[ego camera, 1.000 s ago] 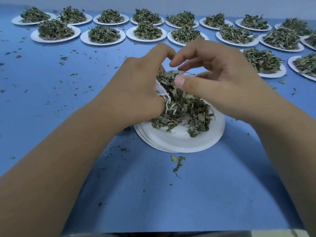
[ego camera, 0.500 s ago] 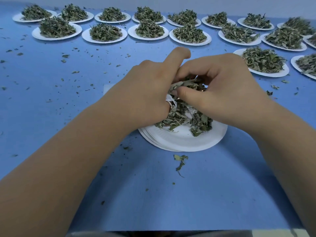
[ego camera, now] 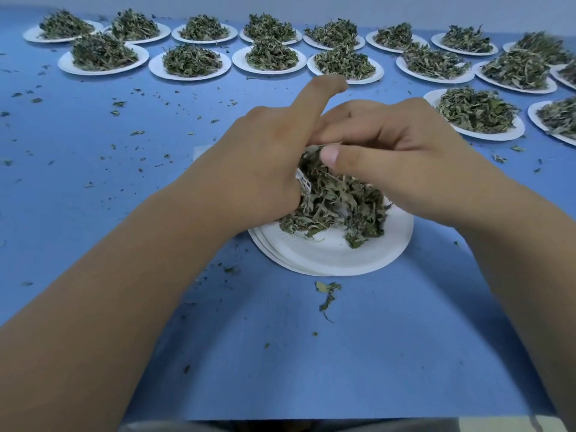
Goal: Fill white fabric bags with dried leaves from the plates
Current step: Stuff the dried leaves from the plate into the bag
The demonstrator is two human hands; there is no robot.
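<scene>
Grip, left hand (ego camera: 265, 173): fingers curled round the mouth of the white fabric bag (ego camera: 303, 183). Only a gathered edge of the bag and its drawstring show beside the palm. Index finger sticks out straight, off the fabric.

Grip, right hand (ego camera: 405, 163): thumb and curled fingers pinch a tuft of dried leaves (ego camera: 336, 204) right at the bag's opening.

Both hands work directly over the near plate (ego camera: 330, 257), the top of a short stack, presumably so spilled leaf lands back on it rather than on the blue table (ego camera: 280, 353). Bag mouth touches the pile, judged to shorten each transfer. Fill level: hidden.

Crumbs and one sprig (ego camera: 327, 296) lie on the table near the stack. Heaped plates (ego camera: 190, 77) wait in rows at the far edge.
</scene>
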